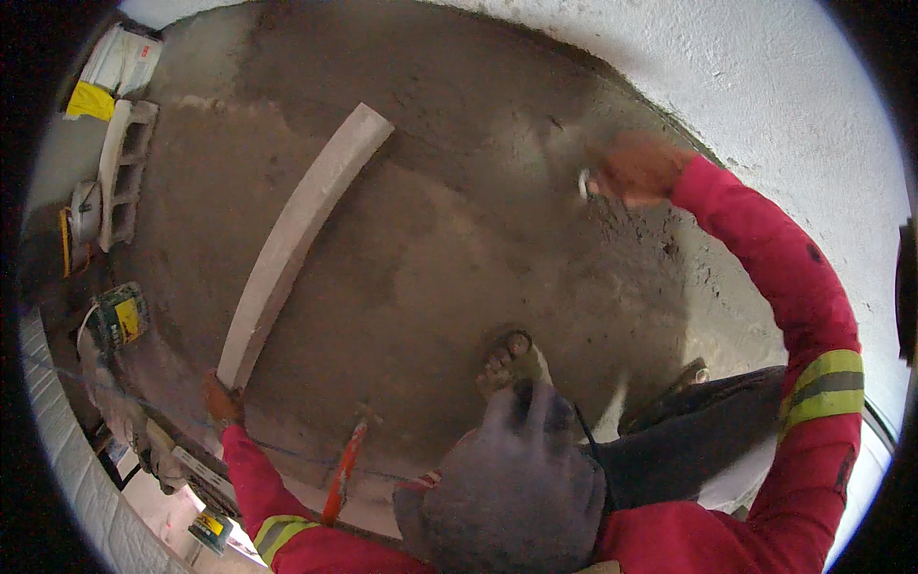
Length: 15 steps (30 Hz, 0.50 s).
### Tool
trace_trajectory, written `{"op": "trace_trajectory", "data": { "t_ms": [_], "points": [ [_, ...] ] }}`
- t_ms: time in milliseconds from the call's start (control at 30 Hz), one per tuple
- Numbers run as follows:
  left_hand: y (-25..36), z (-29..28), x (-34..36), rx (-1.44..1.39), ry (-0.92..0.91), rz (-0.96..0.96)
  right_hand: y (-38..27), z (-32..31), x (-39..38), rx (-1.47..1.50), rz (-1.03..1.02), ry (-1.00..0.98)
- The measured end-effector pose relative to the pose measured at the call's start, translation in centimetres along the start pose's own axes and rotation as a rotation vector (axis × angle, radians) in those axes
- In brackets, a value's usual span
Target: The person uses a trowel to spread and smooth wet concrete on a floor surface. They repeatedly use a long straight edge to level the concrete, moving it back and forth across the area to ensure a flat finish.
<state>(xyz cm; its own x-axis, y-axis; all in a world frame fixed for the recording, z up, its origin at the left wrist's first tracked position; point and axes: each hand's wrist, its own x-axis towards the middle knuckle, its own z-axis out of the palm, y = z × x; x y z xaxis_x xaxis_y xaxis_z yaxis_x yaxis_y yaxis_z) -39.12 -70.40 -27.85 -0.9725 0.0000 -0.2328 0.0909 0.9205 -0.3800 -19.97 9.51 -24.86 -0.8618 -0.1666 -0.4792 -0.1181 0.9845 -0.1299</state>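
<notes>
Long and pale, a straightedge board [296, 239] lies across the wet grey mortar floor [421, 249]. My left hand [225, 397] is closed round its near end, at the lower left. At the upper right, my right hand [643, 170] is low over the rough mortar beside the white wall, smeared by motion. Its fingers look curled round something with a small bright white end [585, 185]; the rest of that thing is blurred and hidden. An orange-handled hammer [346, 469] lies near my left forearm.
Along the left stand a hollow concrete block [129, 177], a white bucket [124, 59] and a small dark container with a yellow label [121, 318]. A white wall [765, 86] curves round the right. A taut string [277, 448] crosses the lower left. My foot [512, 364] is on the mortar.
</notes>
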Motion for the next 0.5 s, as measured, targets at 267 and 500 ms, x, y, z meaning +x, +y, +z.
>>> {"op": "trace_trajectory", "data": {
  "t_ms": [267,500],
  "points": [
    [3.9,-1.3,-1.2,-0.129,-0.066,-0.042,-4.4,-1.6,-2.4,-0.01,-0.115,-0.296],
    [0.3,2.4,-0.3,-0.025,0.058,0.021,-2.5,-2.3,-0.8,0.126,0.205,0.109]
  ]
}}
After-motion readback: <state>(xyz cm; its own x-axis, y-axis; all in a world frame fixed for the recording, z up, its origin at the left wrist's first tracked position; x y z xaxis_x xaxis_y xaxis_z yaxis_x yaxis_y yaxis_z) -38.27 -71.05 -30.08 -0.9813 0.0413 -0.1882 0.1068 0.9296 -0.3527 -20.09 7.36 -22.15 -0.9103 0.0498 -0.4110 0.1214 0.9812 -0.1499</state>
